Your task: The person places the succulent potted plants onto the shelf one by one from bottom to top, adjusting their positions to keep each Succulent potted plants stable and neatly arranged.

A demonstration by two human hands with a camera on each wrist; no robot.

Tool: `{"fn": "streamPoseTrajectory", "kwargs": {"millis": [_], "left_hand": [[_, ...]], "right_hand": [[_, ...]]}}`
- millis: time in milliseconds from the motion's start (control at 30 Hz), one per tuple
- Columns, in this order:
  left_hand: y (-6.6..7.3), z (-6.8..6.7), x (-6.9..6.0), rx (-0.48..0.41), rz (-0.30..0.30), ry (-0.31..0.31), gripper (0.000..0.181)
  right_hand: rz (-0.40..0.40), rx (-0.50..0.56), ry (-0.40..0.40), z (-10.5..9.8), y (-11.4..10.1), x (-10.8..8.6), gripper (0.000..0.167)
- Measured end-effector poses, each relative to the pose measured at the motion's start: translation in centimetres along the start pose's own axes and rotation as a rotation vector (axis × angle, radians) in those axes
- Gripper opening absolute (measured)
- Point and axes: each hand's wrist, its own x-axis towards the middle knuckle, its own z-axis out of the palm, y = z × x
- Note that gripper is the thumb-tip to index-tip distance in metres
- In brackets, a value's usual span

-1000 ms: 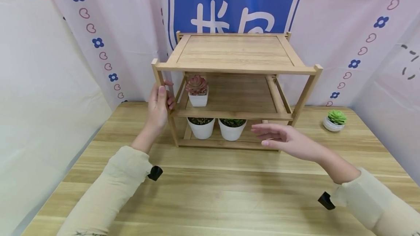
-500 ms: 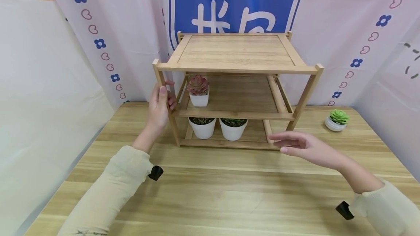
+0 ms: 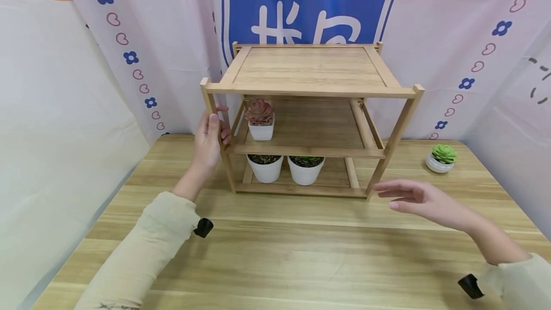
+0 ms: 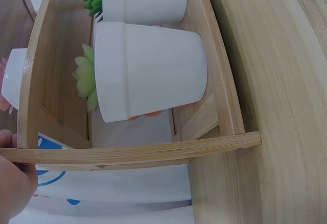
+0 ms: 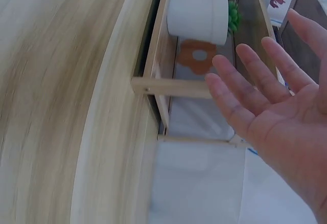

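Note:
A three-tier wooden shelf (image 3: 310,68) stands on the table. My left hand (image 3: 207,145) grips its front left post, thumb in front and fingers behind. On the middle tier, at the left, sits a pink succulent in a white pot (image 3: 260,126). Two larger white pots (image 3: 266,172) stand side by side on the bottom tier; the left wrist view shows green leaves (image 4: 87,75) on the nearer one. Just right of the shelf's front right post, my right hand (image 3: 424,201) hovers over the table, holding nothing. Its fingers (image 5: 255,70) are spread in the right wrist view.
A small green succulent in a low white pot (image 3: 441,159) stands on the table (image 3: 275,262), right of the shelf. Behind the shelf hangs a pale curtain with a blue panel (image 3: 310,4). A dark wrist device (image 3: 471,286) sits below the right sleeve.
My right hand has moved to the right and slightly down, from in front of the bottom tier to beside the right post. The left hand keeps its grip on the left post.

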Motion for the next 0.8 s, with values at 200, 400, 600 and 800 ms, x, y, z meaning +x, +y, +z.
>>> {"fn": "streamPoseTrajectory", "kwargs": {"millis": [200, 400, 600, 800], "left_hand": [[0.0, -0.1, 0.0, -0.003, 0.005, -0.005, 0.059], [0.0, -0.1, 0.0, -0.013, 0.002, -0.006, 0.058], [-0.1, -0.1, 0.1, 0.0, 0.003, -0.004, 0.063], [-0.1, -0.1, 0.1, -0.001, 0.008, -0.007, 0.06]], "right_hand": [[-0.014, -0.007, 0.026, -0.7, 0.4, -0.6, 0.04], [-0.001, -0.06, 0.076, -1.4, 1.0, -1.2, 0.04], [-0.009, -0.082, 0.145, -2.3, 1.6, -1.8, 0.04], [0.034, -0.139, 0.218, -3.2, 2.2, -2.7, 0.039]]}}
